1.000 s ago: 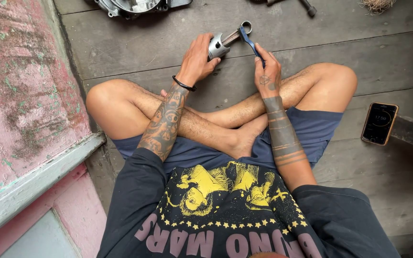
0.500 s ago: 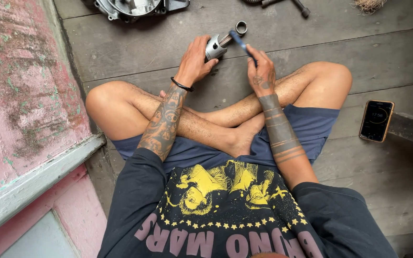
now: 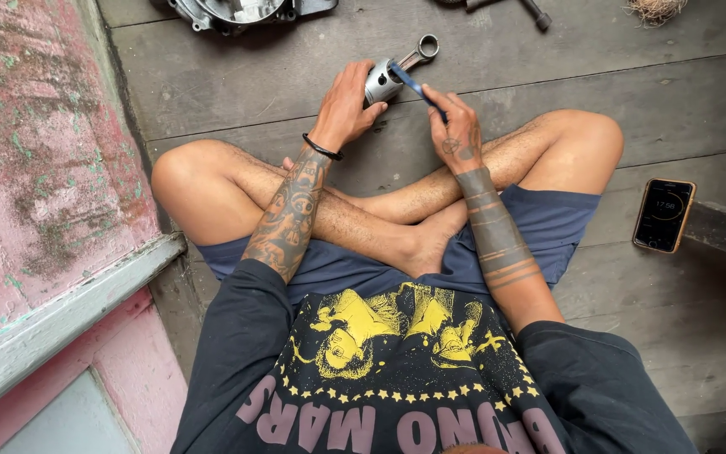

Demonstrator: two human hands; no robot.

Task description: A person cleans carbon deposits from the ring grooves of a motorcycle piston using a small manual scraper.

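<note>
Weathered grey floorboards (image 3: pixel 674 101), with a flaking pink wall (image 3: pixel 35 151) along the left edge; you sit cross-legged on the planks.

Item, near: your crossed shins, both forearms reaching out over them to the boards just beyond.

Item, right, near-middle: a phone (image 3: pixel 664 215) lying face up with its screen lit, well apart from your hands.

Item, centre: your left hand (image 3: pixel 344 108), fingers wrapped around a silver piston (image 3: pixel 380 81) and holding it tilted, its connecting rod (image 3: pixel 418 54) pointing away up-right, ring end clear of the floor. Wrist bent, a black band at it.

Item, centre-right: your right hand (image 3: pixel 457 134), closed in a pinch on a slim blue-handled tool (image 3: pixel 416 85), its tip laid against the side of the piston.

Step in hand, by my judgement: working the tool at the piston's side, likely at the pin bore or its clip. What it calls for next is a steady left grip and a small, controlled lever with the right.

Item, far: a metal engine casing (image 3: pixel 237 12) at the top edge, a dark tool (image 3: pixel 538 13) to its right, and a tuft of fibre (image 3: pixel 654 10).
</note>
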